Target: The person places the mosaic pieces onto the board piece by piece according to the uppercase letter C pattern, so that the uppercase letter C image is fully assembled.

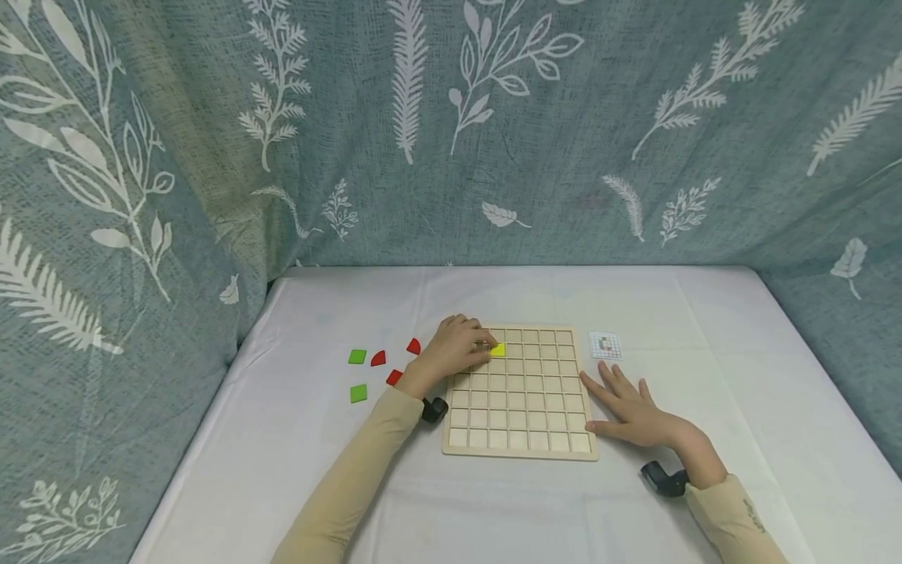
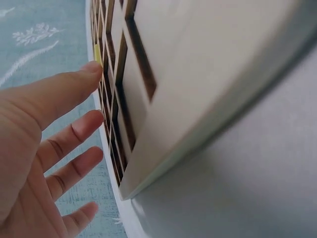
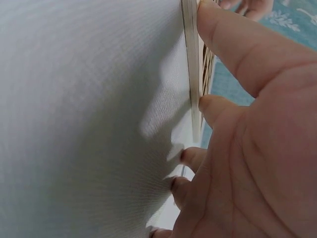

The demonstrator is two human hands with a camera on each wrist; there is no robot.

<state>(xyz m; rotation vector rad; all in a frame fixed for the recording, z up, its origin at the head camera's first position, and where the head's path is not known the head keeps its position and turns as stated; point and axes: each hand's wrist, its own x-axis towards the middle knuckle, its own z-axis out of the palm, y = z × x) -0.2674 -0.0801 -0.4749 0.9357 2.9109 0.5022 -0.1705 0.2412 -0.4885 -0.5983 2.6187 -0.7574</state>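
Note:
In the head view my left hand [image 1: 454, 346] reaches over the upper left of a wooden grid board [image 1: 520, 453]. Its thumb and index fingertips are right at a yellow tile [image 1: 498, 350], which lies flat in one of the cells. The left wrist view shows the thumb tip against the yellow tile's edge [image 2: 97, 53], the other fingers loosely extended and the index finger hidden. My right hand [image 1: 637, 415] is spread beside the board's right edge. Its thumb and index fingertips touch the wooden rim [image 3: 192, 64], while the other fingers rest on the white cloth.
Left of the board lie two green square tiles [image 1: 358, 393], two red quarter-round tiles [image 1: 378, 358] and a red tile [image 1: 395, 377] partly hidden by the left wrist. A small pattern card [image 1: 605, 345] sits at the board's upper right. Patterned curtains [image 1: 451, 211] surround the white-covered table [image 1: 493, 509].

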